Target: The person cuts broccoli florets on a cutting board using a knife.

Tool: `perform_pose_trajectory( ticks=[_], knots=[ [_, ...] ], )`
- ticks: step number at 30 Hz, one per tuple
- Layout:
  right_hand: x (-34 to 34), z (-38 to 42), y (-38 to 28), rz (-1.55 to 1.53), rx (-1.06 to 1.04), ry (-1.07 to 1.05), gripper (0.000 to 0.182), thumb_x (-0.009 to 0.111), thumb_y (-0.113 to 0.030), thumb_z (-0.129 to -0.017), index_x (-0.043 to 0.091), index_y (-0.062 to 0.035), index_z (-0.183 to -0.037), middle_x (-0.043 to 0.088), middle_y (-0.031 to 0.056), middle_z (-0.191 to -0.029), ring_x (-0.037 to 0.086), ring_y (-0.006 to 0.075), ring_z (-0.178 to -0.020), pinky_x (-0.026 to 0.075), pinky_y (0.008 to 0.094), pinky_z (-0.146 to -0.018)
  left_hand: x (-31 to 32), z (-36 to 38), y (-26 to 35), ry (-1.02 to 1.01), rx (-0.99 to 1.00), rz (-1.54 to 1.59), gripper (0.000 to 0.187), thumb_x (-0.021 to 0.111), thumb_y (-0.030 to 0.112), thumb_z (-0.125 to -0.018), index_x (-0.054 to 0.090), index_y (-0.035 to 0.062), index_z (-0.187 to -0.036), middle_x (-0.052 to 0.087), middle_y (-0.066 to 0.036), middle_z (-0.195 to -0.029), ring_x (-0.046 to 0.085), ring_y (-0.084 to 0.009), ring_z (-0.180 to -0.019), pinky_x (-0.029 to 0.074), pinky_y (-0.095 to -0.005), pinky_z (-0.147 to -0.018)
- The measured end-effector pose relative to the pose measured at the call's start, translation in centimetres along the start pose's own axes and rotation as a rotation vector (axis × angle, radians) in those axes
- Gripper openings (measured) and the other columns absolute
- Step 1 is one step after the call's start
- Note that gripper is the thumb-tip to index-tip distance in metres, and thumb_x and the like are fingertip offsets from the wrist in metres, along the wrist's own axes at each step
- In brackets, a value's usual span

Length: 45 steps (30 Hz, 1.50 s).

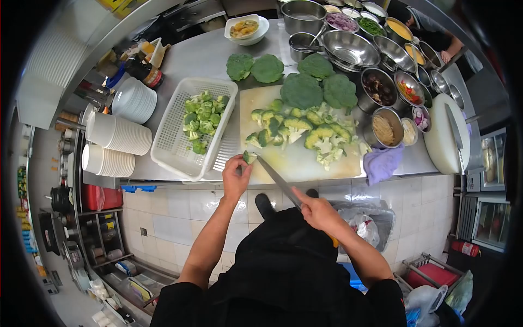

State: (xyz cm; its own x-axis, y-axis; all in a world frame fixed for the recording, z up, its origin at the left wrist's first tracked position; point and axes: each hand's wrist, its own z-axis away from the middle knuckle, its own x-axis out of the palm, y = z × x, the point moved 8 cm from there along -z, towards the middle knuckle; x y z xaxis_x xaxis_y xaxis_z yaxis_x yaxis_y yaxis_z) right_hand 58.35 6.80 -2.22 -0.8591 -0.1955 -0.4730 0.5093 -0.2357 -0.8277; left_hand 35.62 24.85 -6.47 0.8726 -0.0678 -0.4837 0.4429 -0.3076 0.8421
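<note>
My left hand [236, 173] pinches a small broccoli floret [249, 157] at the front left edge of the cutting board [305, 171]. In my right hand [318, 211] is a long kitchen knife [278, 182], its tip close to that floret. Cut broccoli pieces [297, 128] are spread over the middle of the board. Whole broccoli heads [302, 91] lie at the board's back edge and behind it. To the left stands a white perforated basket [162, 146] with cut florets [204, 115] in it.
Stacked white bowls [118, 132] and a dark bottle [144, 71] stand at the left. Metal bowls of ingredients [379, 87] crowd the right and back. A purple cloth [382, 163] hangs over the front edge. Another knife [454, 128] rests on a round board [436, 133]. A person's hand [445, 56] shows at far right.
</note>
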Motion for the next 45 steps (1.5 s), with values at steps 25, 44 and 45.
perform_pose_trajectory(
  ticks=[25, 44, 45],
  knots=[
    [-1.4, 3.1, -2.3, 0.417, 0.001, 0.133, 0.064, 0.06, -0.009, -0.088, 0.047, -0.0209, -0.15, 0.067, 0.022, -0.073, 0.068, 0.0387, -0.066, 0.056, 0.0511, -0.061, 2.0, -1.7, 1.1, -0.028, 0.032, -0.067, 0.041, 0.077, 0.0, -0.073, 0.06, 0.0002, -0.11, 0.061, -0.008, -0.097, 0.056, -0.0148, -0.076, 0.05, -0.0288, -0.068],
    [0.1, 0.5, 2.4, 0.079, -0.009, 0.023, 0.067, 0.051, -0.001, -0.088, 0.044, -0.0195, -0.152, 0.066, 0.0158, -0.075, 0.068, 0.0341, -0.067, 0.055, 0.0434, -0.072, 1.6, -0.5, 0.7, -0.057, -0.133, -0.149, 0.043, 0.079, 0.005, -0.072, 0.06, 0.002, -0.11, 0.06, -0.011, -0.099, 0.06, -0.0243, -0.084, 0.052, -0.0362, -0.078],
    [-0.2, 0.5, 2.2, 0.06, -0.003, 0.015, 0.067, 0.051, -0.002, -0.088, 0.044, -0.0196, -0.152, 0.066, 0.0158, -0.075, 0.068, 0.0339, -0.067, 0.055, 0.0429, -0.072, -0.3, -0.9, 1.4, 0.039, -0.076, -0.16, 0.045, 0.08, 0.006, -0.072, 0.06, 0.0017, -0.112, 0.061, -0.012, -0.101, 0.061, -0.0261, -0.086, 0.052, -0.0373, -0.08]
  ],
)
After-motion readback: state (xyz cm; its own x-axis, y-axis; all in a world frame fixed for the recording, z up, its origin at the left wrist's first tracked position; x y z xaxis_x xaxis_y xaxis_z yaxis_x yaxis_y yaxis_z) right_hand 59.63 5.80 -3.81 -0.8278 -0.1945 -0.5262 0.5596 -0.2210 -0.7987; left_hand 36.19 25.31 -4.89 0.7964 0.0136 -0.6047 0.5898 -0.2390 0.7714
